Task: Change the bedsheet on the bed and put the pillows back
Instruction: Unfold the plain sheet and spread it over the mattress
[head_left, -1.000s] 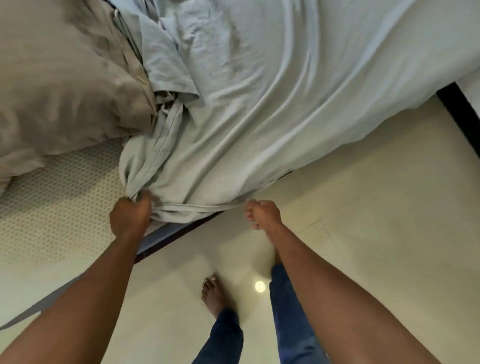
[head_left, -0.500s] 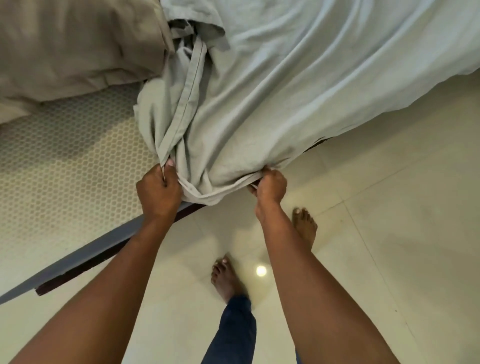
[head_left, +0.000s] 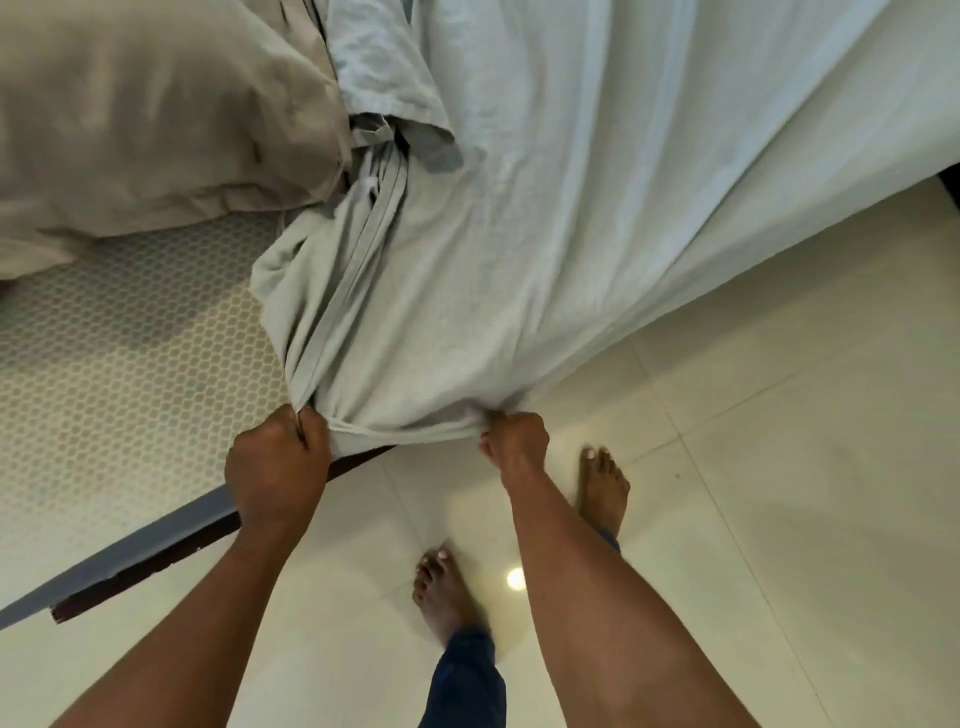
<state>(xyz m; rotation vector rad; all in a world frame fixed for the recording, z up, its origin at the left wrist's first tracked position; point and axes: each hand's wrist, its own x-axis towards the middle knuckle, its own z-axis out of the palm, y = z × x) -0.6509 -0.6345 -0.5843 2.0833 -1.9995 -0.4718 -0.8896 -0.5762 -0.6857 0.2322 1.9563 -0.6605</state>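
A pale blue-grey bedsheet lies rumpled over the bed and hangs past its near edge. My left hand grips the sheet's bunched hem at the mattress edge. My right hand grips the same hem further right, over the floor. The stretch of hem between my hands is pulled taut. A beige pillow lies at the upper left on the bare mattress, which has a honeycomb pattern. The sheet's folded edge touches the pillow's right side.
The bed's dark frame edge runs diagonally at lower left. Glossy cream floor tiles fill the right and bottom. My bare feet stand on the tiles beside the bed. A dark strip shows at the far right edge.
Both hands have kept hold of the hem and spread further apart, so the sheet now lies wider over the mattress corner. I have stepped along the bed, my right foot now forward.
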